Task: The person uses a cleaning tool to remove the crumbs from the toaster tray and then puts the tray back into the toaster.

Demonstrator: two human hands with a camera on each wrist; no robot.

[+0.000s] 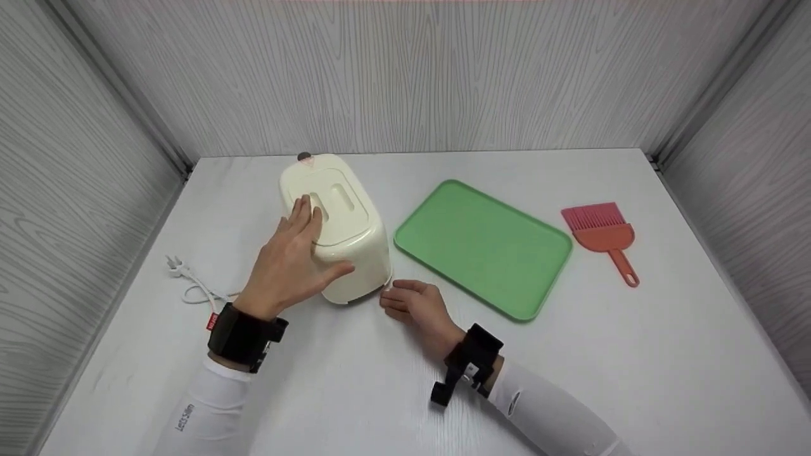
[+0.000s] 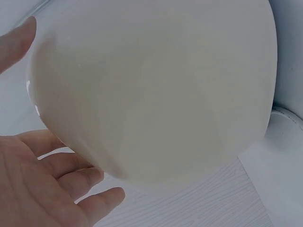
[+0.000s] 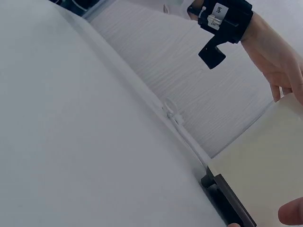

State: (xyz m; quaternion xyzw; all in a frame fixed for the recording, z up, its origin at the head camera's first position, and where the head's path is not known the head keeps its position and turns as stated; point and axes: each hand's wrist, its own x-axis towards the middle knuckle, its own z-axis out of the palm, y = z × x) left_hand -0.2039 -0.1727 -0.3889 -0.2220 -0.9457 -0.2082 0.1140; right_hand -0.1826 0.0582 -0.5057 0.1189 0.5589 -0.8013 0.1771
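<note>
A cream toaster (image 1: 361,269) with two slots in its top stands at the left of the table, angled. My left hand (image 1: 288,269) rests on its top with straight fingers, thumb spread out over the near end. In the left wrist view, the fingers of that hand (image 2: 71,175) lie along the toaster's rounded edge. My right hand (image 1: 421,310) is at the toaster's low near corner, fingers loosely bent and fingertips right at the base. From the right wrist view, a dark strip (image 3: 229,201) shows under the cream wall, with a fingertip (image 3: 233,224) beside it.
A green tray (image 1: 485,247) lies right of the toaster. Farther right is an orange-handled brush (image 1: 605,237) with pink bristles. A white cord with a plug (image 1: 177,267) lies on the left, partly behind my left wrist. Grey wood-grain panels (image 1: 405,76) enclose the table.
</note>
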